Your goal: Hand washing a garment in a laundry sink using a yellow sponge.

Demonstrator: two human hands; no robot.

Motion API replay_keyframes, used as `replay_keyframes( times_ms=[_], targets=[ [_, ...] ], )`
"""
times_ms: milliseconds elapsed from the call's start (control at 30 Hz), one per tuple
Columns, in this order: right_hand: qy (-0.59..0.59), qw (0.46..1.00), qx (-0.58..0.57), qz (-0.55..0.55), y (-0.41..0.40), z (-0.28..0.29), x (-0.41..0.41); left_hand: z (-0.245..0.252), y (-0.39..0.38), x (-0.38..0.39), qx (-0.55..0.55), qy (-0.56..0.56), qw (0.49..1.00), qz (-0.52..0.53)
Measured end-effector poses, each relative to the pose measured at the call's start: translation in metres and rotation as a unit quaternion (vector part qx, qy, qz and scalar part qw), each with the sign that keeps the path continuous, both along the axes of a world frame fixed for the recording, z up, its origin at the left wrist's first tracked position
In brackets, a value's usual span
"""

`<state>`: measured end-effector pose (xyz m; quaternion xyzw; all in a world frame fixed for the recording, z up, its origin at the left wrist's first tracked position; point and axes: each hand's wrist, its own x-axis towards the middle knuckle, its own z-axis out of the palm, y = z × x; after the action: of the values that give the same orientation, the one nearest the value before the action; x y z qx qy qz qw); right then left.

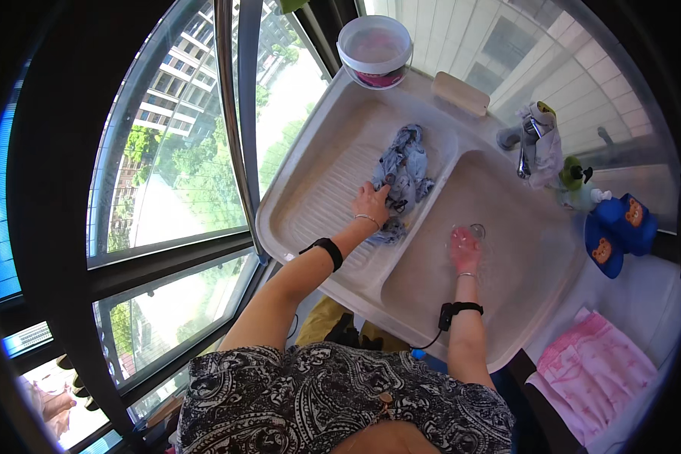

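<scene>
On the ribbed washboard side of a white laundry sink (pixel 324 181) lies a bunched, wet blue-grey patterned cloth (pixel 410 162). My left hand (pixel 373 203) rests at its lower left edge, fingers spread and touching the fabric; whether they grip it cannot be told. In the deeper basin (pixel 431 255) at the right, my right hand (pixel 465 248) is down in water near the round drain fitting (pixel 478 231). Its fingers look reddish and blurred by the water, so their pose is unclear. No cloth shows in that basin.
A white plastic bucket (pixel 374 48) stands at the sink's far corner, beside a beige soap tray (pixel 461 93). A chrome faucet (pixel 526 142), a green pump bottle (pixel 572 172) and blue bear-patterned items (pixel 618 232) line the right side. A pink cloth (pixel 596 374) lies lower right. Windows flank the left.
</scene>
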<state>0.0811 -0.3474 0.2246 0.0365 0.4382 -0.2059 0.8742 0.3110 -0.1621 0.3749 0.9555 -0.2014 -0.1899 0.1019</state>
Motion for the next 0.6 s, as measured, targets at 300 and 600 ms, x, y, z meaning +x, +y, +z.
replay_keyframes(
  times_ms=[300,600],
  targets=[
    [0.024,0.834,-0.348,0.427,-0.008,0.138,0.155,-0.017,0.006,0.012,-0.286,0.152,0.937,0.132],
    [0.261,0.283,-0.815,0.433,0.011,0.072,0.183,0.029,0.026,-0.004,0.01,0.079,0.997,0.001]
  ],
)
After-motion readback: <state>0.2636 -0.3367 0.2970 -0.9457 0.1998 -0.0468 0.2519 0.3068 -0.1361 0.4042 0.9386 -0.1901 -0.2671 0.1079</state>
